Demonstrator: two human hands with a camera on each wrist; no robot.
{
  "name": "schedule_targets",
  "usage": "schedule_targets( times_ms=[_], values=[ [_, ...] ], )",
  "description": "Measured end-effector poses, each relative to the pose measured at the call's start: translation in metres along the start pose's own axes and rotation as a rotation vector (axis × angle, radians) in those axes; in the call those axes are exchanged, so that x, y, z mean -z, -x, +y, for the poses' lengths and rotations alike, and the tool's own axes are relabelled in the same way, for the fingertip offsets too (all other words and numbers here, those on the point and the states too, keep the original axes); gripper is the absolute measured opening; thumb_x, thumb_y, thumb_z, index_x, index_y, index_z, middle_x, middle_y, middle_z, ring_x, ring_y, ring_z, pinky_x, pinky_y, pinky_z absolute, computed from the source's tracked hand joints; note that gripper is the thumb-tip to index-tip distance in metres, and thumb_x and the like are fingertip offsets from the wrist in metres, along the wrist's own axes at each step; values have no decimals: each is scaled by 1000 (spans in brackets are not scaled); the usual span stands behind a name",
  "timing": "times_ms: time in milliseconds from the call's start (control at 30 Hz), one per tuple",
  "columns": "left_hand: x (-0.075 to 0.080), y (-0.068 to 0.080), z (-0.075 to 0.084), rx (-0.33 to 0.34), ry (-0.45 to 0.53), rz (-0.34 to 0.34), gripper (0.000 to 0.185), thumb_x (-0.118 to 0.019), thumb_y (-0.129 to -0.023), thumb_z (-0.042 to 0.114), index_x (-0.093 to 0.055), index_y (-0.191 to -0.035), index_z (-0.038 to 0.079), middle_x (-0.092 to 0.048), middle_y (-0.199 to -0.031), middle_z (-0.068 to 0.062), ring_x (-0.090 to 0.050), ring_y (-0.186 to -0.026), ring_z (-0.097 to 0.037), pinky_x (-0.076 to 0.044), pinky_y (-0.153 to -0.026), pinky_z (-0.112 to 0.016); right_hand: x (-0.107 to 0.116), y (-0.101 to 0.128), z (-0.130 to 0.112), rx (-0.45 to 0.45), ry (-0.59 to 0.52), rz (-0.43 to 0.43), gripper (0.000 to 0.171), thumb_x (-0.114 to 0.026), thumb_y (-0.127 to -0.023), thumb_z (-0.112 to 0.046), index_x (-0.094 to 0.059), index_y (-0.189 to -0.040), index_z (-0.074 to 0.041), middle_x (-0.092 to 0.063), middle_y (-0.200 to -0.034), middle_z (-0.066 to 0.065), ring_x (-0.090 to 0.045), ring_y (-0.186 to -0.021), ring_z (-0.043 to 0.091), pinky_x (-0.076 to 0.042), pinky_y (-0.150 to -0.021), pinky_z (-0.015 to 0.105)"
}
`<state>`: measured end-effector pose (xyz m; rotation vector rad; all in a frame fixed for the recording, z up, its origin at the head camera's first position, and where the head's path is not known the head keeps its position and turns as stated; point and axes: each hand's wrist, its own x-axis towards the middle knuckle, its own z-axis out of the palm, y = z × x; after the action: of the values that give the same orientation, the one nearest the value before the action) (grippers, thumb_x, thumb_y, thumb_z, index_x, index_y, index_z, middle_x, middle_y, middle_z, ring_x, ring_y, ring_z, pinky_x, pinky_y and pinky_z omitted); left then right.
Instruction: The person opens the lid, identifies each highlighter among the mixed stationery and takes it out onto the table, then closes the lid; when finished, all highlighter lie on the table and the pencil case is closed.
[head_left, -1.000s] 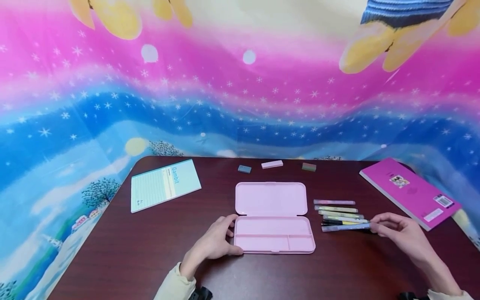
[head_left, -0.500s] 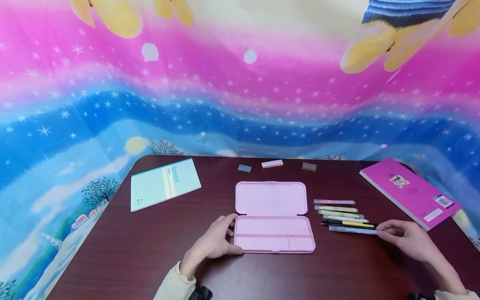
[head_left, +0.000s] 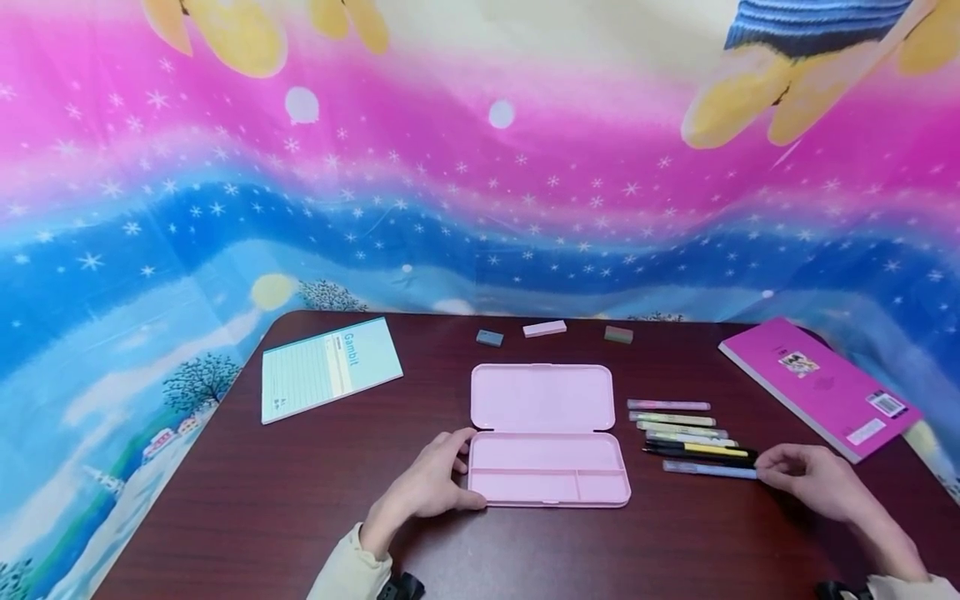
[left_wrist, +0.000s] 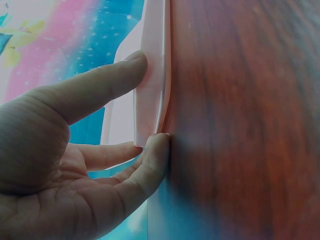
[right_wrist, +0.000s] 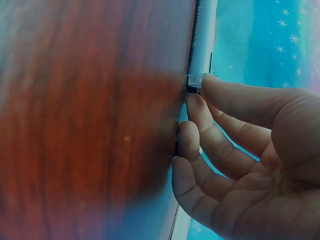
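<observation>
Pens (head_left: 686,432) crowd the pink case's (head_left: 547,454) right side.

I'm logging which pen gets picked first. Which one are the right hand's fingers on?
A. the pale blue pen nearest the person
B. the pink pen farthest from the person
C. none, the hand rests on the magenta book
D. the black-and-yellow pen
A: the right hand has its fingers on the end of the pale blue pen, which lies slightly apart from the row, on the side nearest the person.
</observation>
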<state>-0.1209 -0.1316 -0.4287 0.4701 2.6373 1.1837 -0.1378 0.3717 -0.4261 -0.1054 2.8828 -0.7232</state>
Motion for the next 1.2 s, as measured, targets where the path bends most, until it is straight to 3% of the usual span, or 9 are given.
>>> schedule_targets(
  times_ms=[433,600,767,900,1033,1200],
  values=[
    [0,-1,1,-10,0,3,84,-87,-67,16,-43,-135,-6,-52,-110,-11,-58,-91,-19,-47,-80,-33,1,1,-2,11,22,6,13,-67,-90,-23,-71,-92,-11,-67,-82,-2,-56,-69,0,-44,-64,27],
    [1,-1,1,-14,-3,6,84,-87,-66,17,-43,-134,-5,-52,-108,-11,-57,-90,-19,-47,-79,-32,4,3,-8,29,10,96,18,-67,-91,-26,-70,-97,-9,-68,-83,0,-57,-70,-2,-45,-63,26],
    [1,-1,0,-14,-9,9,85,-87,-66,17,-43,-134,-6,-52,-108,-10,-57,-90,-18,-47,-79,-31,10,-4,-29,77,-107,245,26,-67,-91,-26,-68,-104,-4,-70,-86,4,-56,-73,-9,-45,-61,22],
    [1,-1,-1,-10,-1,9,84,-87,-66,17,-43,-134,-6,-52,-110,-11,-58,-90,-18,-46,-80,-33,10,-18,-45,89,-282,288,35,-65,-92,-28,-64,-113,-1,-69,-93,-3,-58,-78,-9,-48,-63,19],
    [0,0,-1,-14,5,7,84,-87,-66,17,-44,-134,-5,-52,-110,-12,-58,-90,-19,-46,-81,-33,-3,-34,-63,95,-402,247,39,-62,-94,-29,-60,-118,1,-68,-98,4,-64,-78,7,-52,-62,26],
    [-1,0,-2,-25,9,12,85,-87,-66,17,-43,-134,-6,-52,-110,-12,-58,-90,-19,-47,-79,-31,-23,-53,-94,108,-454,159,44,-63,-94,-29,-58,-120,6,-66,-103,20,-67,-81,19,-53,-63,33]
  ],
)
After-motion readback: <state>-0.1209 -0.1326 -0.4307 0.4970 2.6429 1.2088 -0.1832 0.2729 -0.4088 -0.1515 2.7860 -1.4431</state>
